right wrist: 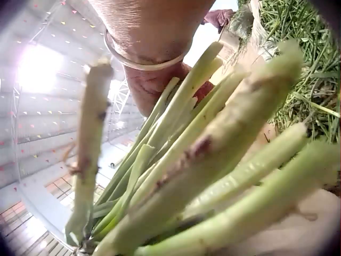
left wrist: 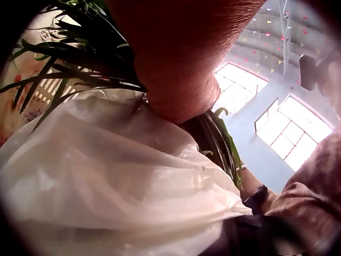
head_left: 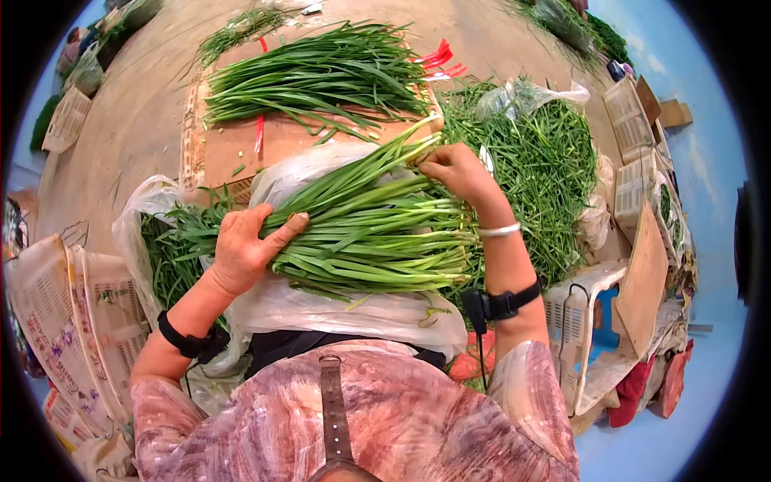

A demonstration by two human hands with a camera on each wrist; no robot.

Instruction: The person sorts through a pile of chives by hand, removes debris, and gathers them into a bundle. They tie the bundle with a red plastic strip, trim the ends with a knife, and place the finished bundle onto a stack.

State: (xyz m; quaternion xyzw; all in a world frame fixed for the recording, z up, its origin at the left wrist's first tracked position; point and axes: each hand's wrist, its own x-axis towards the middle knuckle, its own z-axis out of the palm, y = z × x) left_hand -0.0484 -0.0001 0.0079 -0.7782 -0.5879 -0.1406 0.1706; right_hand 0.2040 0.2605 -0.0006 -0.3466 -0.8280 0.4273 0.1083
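A thick bunch of garlic chives (head_left: 369, 241) lies across the lap on a white plastic sheet (head_left: 345, 315), pale stem ends toward the right. My left hand (head_left: 245, 249) grips its leafy end, thumb laid over the top. At the upper stem ends, my right hand (head_left: 459, 173) pinches some stems between thumb and fingers; the fingertips are partly hidden. Close up in the right wrist view, several cut stem ends (right wrist: 200, 160) fan out below the wrist, some with brown skin on them. In the left wrist view the fingers are out of sight behind the wrist.
Ahead, another chive bundle (head_left: 321, 76) lies on a cardboard-topped crate (head_left: 217, 157), beside red ties (head_left: 438, 56). A big heap of loose greens (head_left: 534, 185) is at the right. Plastic crates stand left (head_left: 100, 297) and right (head_left: 566, 321). A bag of leaves (head_left: 165, 249) sits by my left arm.
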